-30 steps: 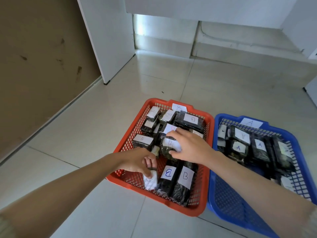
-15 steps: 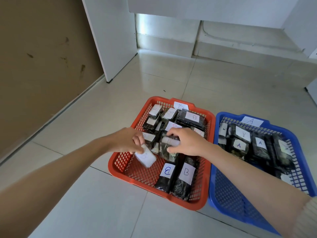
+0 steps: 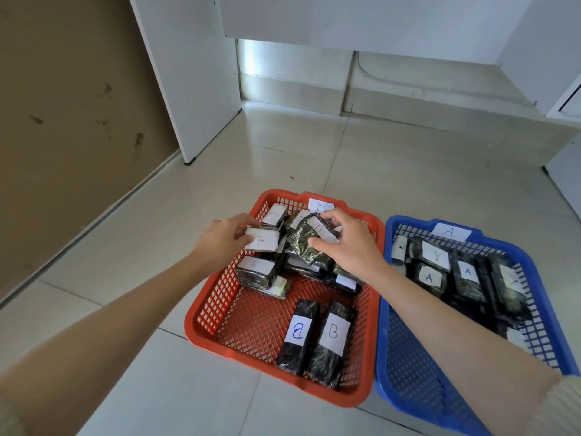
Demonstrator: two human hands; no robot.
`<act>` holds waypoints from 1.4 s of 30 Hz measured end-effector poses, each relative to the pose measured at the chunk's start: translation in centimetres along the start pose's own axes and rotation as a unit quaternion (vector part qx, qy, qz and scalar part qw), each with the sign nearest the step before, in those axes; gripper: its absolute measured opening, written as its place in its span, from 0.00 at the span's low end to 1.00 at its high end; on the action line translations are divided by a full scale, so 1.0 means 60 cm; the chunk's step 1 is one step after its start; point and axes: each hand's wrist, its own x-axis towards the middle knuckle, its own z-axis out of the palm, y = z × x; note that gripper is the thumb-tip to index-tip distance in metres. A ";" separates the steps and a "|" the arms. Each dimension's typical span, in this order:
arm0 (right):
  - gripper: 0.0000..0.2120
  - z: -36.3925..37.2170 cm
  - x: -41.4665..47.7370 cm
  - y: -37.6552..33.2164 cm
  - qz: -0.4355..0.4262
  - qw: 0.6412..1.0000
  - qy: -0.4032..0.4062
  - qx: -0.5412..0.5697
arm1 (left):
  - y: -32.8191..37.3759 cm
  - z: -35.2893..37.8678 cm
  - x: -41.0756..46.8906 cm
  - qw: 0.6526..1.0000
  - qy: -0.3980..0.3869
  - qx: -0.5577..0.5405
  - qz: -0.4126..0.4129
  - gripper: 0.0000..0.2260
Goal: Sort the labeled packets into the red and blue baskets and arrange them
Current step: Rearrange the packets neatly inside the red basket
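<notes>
Two baskets side by side on tiled floor: red basket [image 3: 220, 297] left, blue basket [image 3: 405, 366] right, rims touching or nearly so. Left hand [image 3: 220, 243] over red basket's far left rim, pinching a B packet [image 3: 262, 239], white label up. Right hand [image 3: 349, 243] over red basket's far middle, fingers curled round a dark packet [image 3: 306, 243], tilted, label partly visible. More B packets heaped at the far end beneath both hands. Two long B packets [image 3: 314, 338] lying side by side, touching, at the near right. Near left of red basket bare mesh. A packets [image 3: 437, 265] lined across blue basket's far half, labels up. Paper tags on far rims: B tag [image 3: 320, 205], A tag [image 3: 451, 231].
</notes>
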 end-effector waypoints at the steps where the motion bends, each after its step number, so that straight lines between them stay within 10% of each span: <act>1: 0.22 0.002 0.004 0.002 0.007 1.000 0.010 0.017 | 0.005 0.003 0.007 1.000 -0.003 0.002 -0.006 0.13; 7: 0.16 0.006 0.022 0.014 0.037 0.992 0.059 0.104 | 0.029 0.038 0.033 0.996 0.030 -0.064 -0.056 0.16; 11: 0.16 0.007 0.027 0.021 0.059 0.986 0.073 0.139 | 0.018 0.045 0.025 0.989 0.105 0.072 0.078 0.11; 19: 0.17 0.021 0.025 0.010 0.047 0.989 0.054 0.132 | -0.010 0.066 0.042 0.950 -0.012 0.274 0.149 0.19; 33: 0.23 0.025 0.015 0.016 0.002 1.000 0.002 0.029 | -0.005 0.066 0.065 0.949 -0.118 0.258 0.140 0.22; 42: 0.23 0.021 0.017 0.022 0.024 0.998 0.003 0.055 | 0.015 0.015 0.052 0.979 -0.054 0.162 0.115 0.18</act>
